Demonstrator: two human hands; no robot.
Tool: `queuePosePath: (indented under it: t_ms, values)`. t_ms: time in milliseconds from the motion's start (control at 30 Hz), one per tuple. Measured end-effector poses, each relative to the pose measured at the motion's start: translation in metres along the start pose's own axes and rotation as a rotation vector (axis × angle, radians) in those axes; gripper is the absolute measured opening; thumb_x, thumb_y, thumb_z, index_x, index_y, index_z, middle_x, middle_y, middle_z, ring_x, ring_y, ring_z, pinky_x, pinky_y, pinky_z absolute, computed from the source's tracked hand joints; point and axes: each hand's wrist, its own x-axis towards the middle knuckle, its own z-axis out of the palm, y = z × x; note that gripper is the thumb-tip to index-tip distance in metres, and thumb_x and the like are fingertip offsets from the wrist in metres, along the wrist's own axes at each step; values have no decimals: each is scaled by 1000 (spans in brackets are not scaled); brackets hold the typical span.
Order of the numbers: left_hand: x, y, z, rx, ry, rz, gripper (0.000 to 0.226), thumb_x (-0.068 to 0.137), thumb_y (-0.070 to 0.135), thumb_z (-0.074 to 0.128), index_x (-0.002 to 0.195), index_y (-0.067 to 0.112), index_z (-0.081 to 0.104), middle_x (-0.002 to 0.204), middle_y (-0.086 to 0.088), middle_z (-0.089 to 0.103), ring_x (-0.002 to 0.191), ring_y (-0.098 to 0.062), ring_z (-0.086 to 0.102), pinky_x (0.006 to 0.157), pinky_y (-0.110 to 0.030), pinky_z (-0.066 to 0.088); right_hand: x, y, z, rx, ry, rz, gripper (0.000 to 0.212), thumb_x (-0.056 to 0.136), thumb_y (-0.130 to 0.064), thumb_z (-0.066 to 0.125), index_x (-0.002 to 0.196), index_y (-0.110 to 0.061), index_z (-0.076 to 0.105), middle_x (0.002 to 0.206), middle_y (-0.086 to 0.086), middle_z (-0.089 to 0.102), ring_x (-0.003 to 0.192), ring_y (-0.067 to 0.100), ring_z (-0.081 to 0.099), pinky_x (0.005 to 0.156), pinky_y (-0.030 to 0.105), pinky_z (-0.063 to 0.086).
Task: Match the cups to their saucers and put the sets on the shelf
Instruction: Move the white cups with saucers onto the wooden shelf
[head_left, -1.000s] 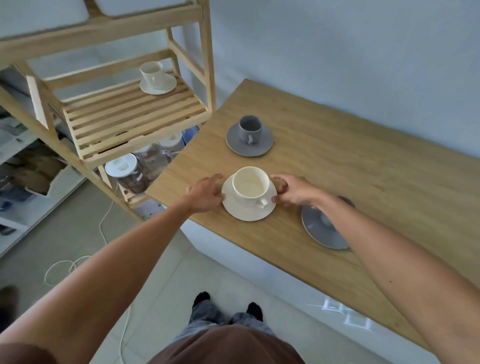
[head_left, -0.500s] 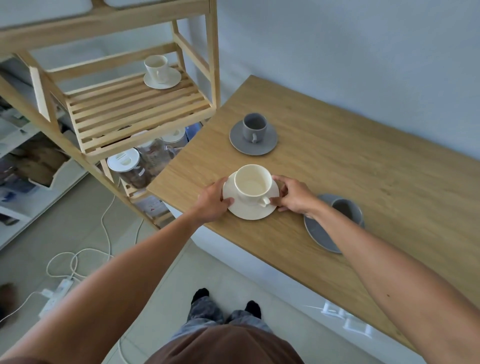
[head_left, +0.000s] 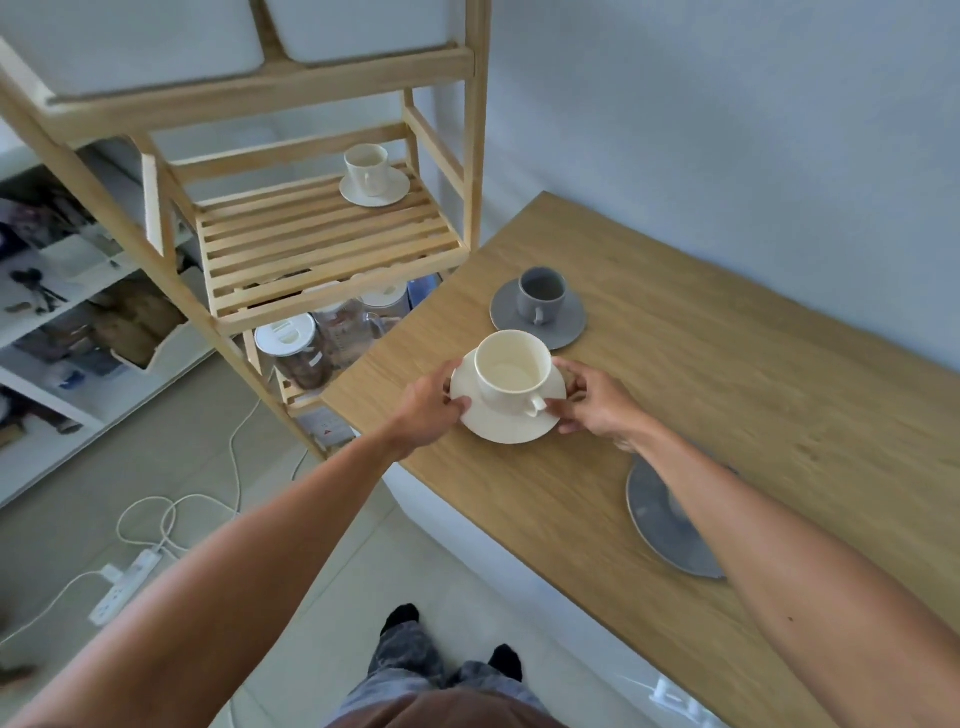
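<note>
Lifted since half a second ago: the cream ceramic cup (head_left: 513, 373) on its round cream saucer (head_left: 506, 420) now looks raised off the oak-veneer tabletop (head_left: 727, 395), where earlier it sat flat on it; I can't confirm the clearance from this angle. Cup stands upright in the saucer's middle, handle pointing toward the person and slightly right. Left hand (head_left: 430, 406) pinches the saucer's left rim, thumb on top; right hand (head_left: 592, 401) pinches the right rim the same way, both partly curled and holding only the saucer. So the set sits directly between the two hands, neither one nearer. Key relation for the next move: the slatted pale-wood shelf (head_left: 322, 244) lies forward and left of the held set, and seems higher. It has free slats in front of the cream cup-and-saucer set (head_left: 373, 177) already parked at its back right corner. Likely a level carry leftward, keeping the cup from sliding. Just beyond the held saucer, a grey cup on a grey saucer (head_left: 540, 305) waits on the table. A second grey saucer (head_left: 665, 525) lies near the right forearm, partly hidden.
</note>
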Motion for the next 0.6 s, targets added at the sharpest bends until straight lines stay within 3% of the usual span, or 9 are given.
queuePosePath:
  t_ms: [267,400,500,600]
  values:
    - [8,8,-50,-65,50,15,56,91,15,61,141,34,43,107,2,57,103,-16,60,94,-40,51,32,-52,8,-4,-107,-69,70,82,-14,80,143,-22,48,107,14,67,87,23,71,64,29,60]
    - [17,6,-88,-80,67,14,55,91,13,60,140,35,46,113,-2,60,109,-20,59,102,-46,48,62,-81,23,-39,-126,-91,73,81,-15,81,145,-22,46,102,13,67,88,26,72,74,43,62]
    - [28,1,-120,-118,70,-7,56,92,11,60,143,30,44,121,-6,60,114,-24,59,104,-48,47,88,-105,40,-36,-157,-107,76,80,-14,82,146,-22,44,101,14,67,87,25,72,75,43,62]
    - [43,-8,-155,-135,113,-36,58,93,11,59,146,28,40,115,-6,60,106,-22,61,96,-45,52,120,-132,61,-49,-180,-133,69,81,-13,81,141,-23,49,92,9,66,79,20,71,70,39,62]
